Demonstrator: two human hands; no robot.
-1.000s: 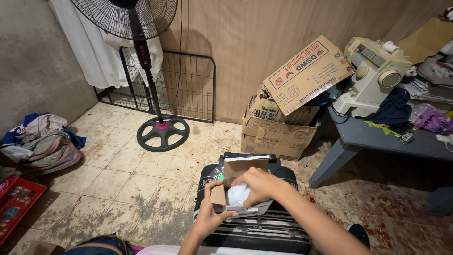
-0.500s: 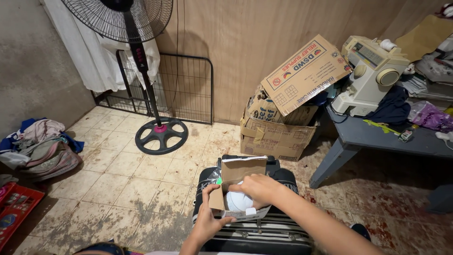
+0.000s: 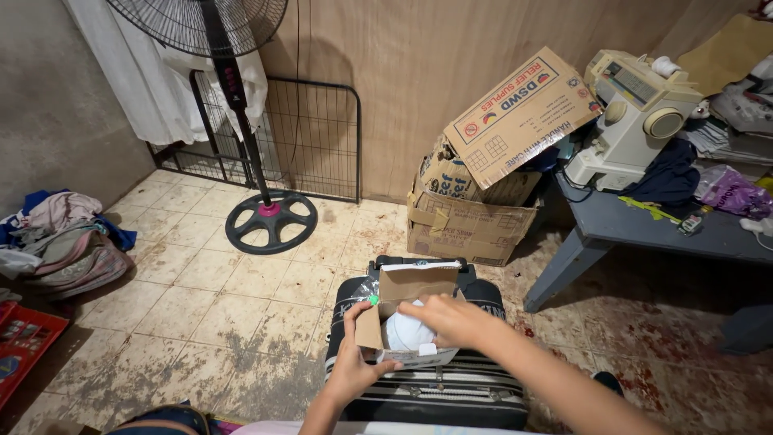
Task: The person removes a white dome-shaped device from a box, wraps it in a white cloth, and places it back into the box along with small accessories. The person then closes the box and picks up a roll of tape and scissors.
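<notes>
Cardboard, thin and easily crushed: the small open box (image 3: 394,318) sits on the striped suitcase (image 3: 427,387), at 6 o'clock from the floor cartons (image 3: 467,225). Left hand (image 3: 352,366) pinches its near-left wall; right hand (image 3: 451,321) cups the soft white bundle (image 3: 407,334) inside. It looks light; best held by the side walls.

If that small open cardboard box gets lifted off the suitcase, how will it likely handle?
The small box probably flexes easily: thin card, flap raised. It seems light, since the left hand steadies it alone. The white object inside might shift under the right hand.
</notes>
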